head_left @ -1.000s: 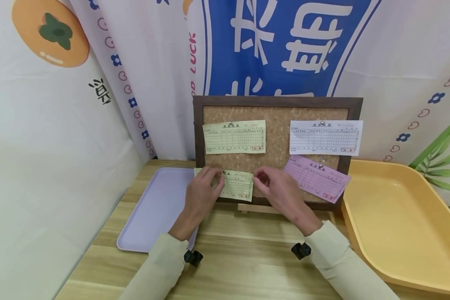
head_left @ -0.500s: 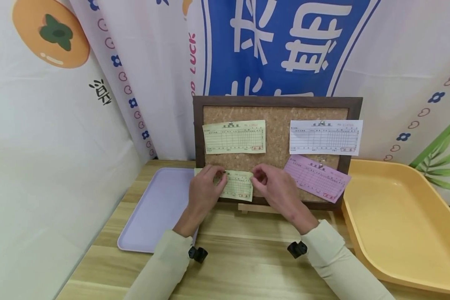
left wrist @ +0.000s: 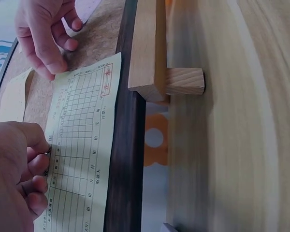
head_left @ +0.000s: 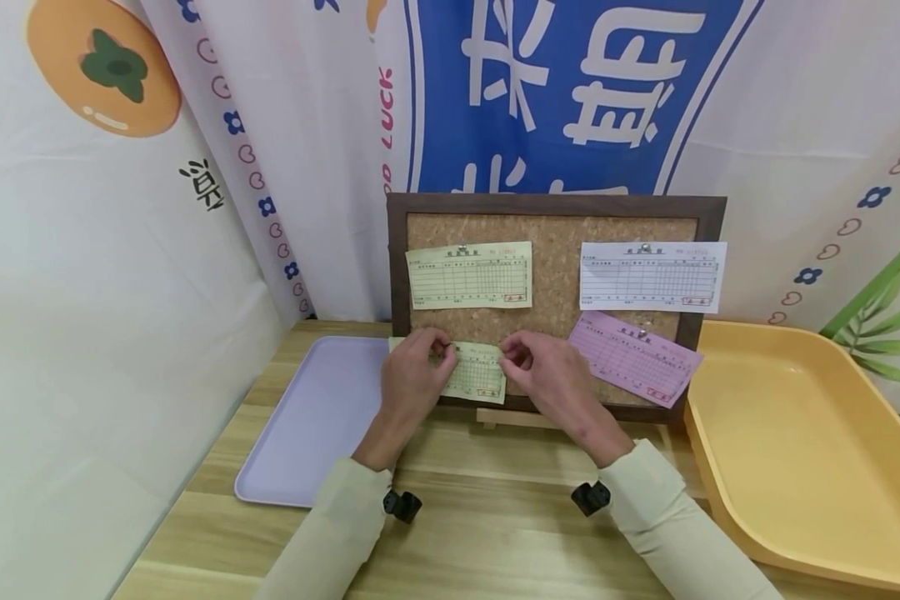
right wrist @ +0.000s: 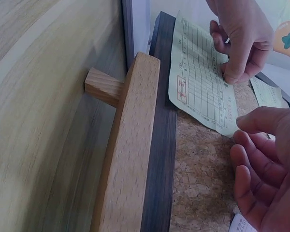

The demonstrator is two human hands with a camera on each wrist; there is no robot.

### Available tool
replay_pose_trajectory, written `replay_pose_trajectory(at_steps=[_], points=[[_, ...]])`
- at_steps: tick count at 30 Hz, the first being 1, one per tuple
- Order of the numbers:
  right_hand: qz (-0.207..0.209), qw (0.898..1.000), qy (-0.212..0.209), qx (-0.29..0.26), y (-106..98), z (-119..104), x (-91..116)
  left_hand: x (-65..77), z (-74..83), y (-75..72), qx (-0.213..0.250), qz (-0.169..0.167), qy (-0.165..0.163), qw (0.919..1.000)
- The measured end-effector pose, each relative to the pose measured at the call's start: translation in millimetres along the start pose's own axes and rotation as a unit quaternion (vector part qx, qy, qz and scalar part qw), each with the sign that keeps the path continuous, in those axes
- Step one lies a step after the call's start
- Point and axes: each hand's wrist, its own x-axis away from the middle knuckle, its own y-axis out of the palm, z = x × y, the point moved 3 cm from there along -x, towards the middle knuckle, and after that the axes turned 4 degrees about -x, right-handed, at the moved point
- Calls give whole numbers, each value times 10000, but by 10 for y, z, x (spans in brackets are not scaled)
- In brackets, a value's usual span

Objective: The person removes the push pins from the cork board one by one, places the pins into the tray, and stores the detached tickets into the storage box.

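On the framed corkboard (head_left: 555,275), a pale green receipt slip (head_left: 478,379) lies at the lower left, partly over the dark frame. At its top edge my left hand (head_left: 412,379) pinches a small pin, mostly hidden by the fingertips. My right hand (head_left: 558,375) pinches the slip's upper right corner between thumb and forefinger, the other fingers loosely curled. In the right wrist view the slip (right wrist: 198,72) bows slightly away from the cork near that corner.
Above hang another green slip (head_left: 468,279) and a white slip (head_left: 651,279); a tilted purple slip (head_left: 633,358) is at lower right. A lilac tray (head_left: 307,425) lies left, a yellow tray (head_left: 810,450) right. A wooden stand (left wrist: 150,53) supports the board.
The left hand has shifted slightly right, its fingertips closing over the pin that showed earlier. The right hand has moved slightly left with the slip's corner. The other slips stay put.
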Motion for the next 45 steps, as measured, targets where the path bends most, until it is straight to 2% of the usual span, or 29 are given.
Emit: replay_pose_trajectory(at_steps=[7,16,20,36,45], points=[[141,9994,-155,265,-6,10,-7,-39,14,19,-162,-117,-107,9997],[356,9905,-892,987,88,-15,82,72,27,35,-369,-25,-161,9992],[484,9899,-929,954,80,-5,77,67,39,34,-421,62,-115,9990],[608,9896,-992,848,56,16,52,4,45,62,-451,52,-15,9990],[586,9910,-994,684,60,10,52,-9,81,61,-823,229,248,9960]])
